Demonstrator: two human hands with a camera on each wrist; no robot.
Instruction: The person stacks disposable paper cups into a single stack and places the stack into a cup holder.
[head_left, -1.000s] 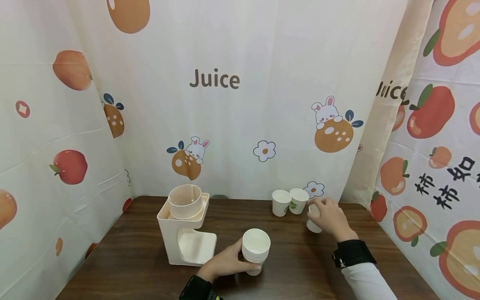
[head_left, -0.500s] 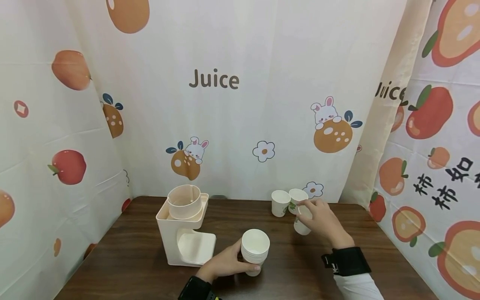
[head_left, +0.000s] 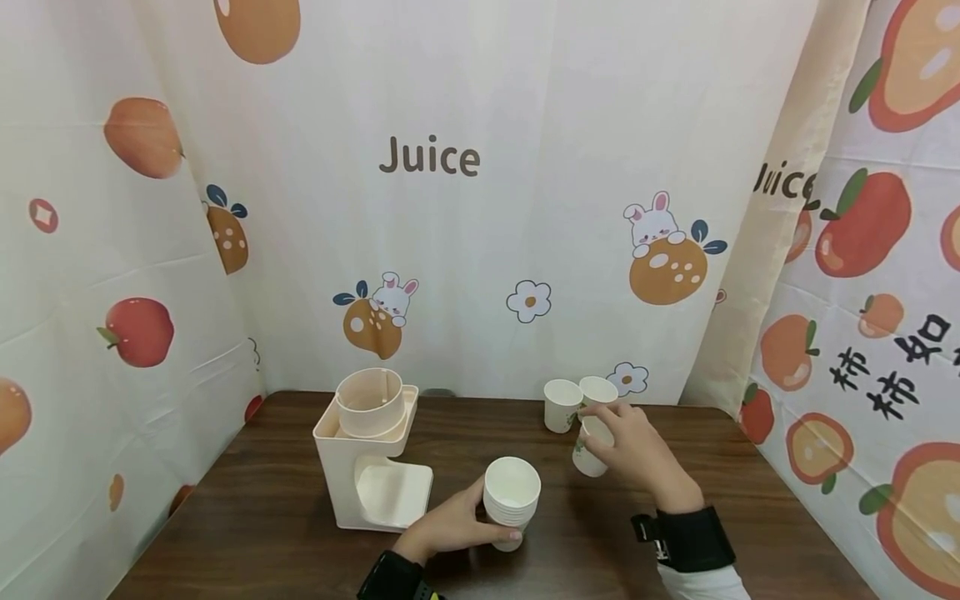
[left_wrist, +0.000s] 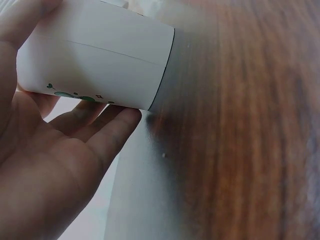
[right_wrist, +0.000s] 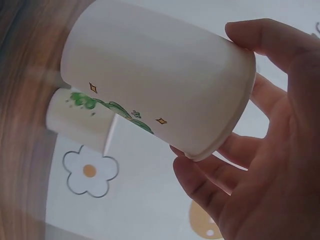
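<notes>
Near the front of the table, my left hand (head_left: 457, 523) grips a stack of white paper cups (head_left: 512, 492), thumb and fingers round its side. In the left wrist view the lowest cup (left_wrist: 105, 55) shows a green print. Farther back and to the right, my right hand (head_left: 637, 446) pinches a single paper cup (head_left: 591, 454) near its rim. That cup (right_wrist: 160, 75) carries green leaves and small yellow sparkles in the right wrist view. Just behind it stand two more paper cups, the left one (head_left: 561, 408) and the right one (head_left: 598, 388), upright side by side.
On the left of the dark wooden table (head_left: 247, 500) stands a cream-coloured machine (head_left: 337, 475) with a round container (head_left: 370, 402) on top and a flat tray (head_left: 401, 493) at its foot. A curtain (head_left: 480, 225) printed with fruit hangs along the back and sides.
My right hand has moved left with its paper cup, which now stands in front of the two rear cups. The left hand and its stack have stayed in place.
</notes>
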